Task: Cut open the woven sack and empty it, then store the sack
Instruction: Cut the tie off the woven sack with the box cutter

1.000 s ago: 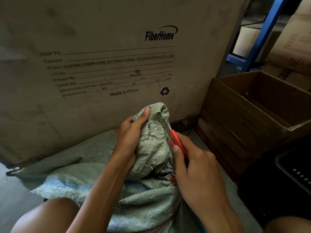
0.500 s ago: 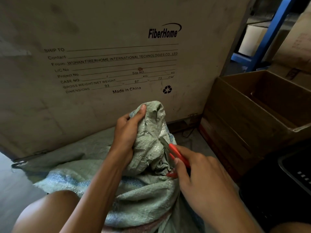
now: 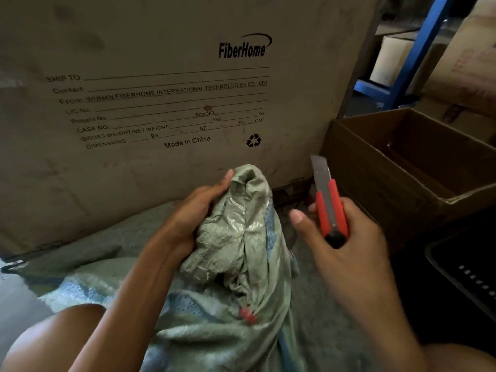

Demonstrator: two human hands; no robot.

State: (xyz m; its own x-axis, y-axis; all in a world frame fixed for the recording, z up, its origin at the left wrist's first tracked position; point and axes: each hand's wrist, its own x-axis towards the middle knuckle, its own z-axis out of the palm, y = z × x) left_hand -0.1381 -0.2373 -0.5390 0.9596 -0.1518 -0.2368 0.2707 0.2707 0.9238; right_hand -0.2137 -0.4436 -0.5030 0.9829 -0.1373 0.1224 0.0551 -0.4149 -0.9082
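Two hands frame the woven sack [image 3: 241,237], which lies bunched between our knees on the floor. Our left hand [image 3: 193,218] grips the gathered neck from the left, fingers curled round the crumpled green weave. Our right hand [image 3: 346,245] is just right of the sack and apart from it, wrapped round a red utility knife [image 3: 328,208] with its blade pointing up. Far behind stands a printed crate [image 3: 161,103]; an open cardboard box [image 3: 418,162] sits on the right.
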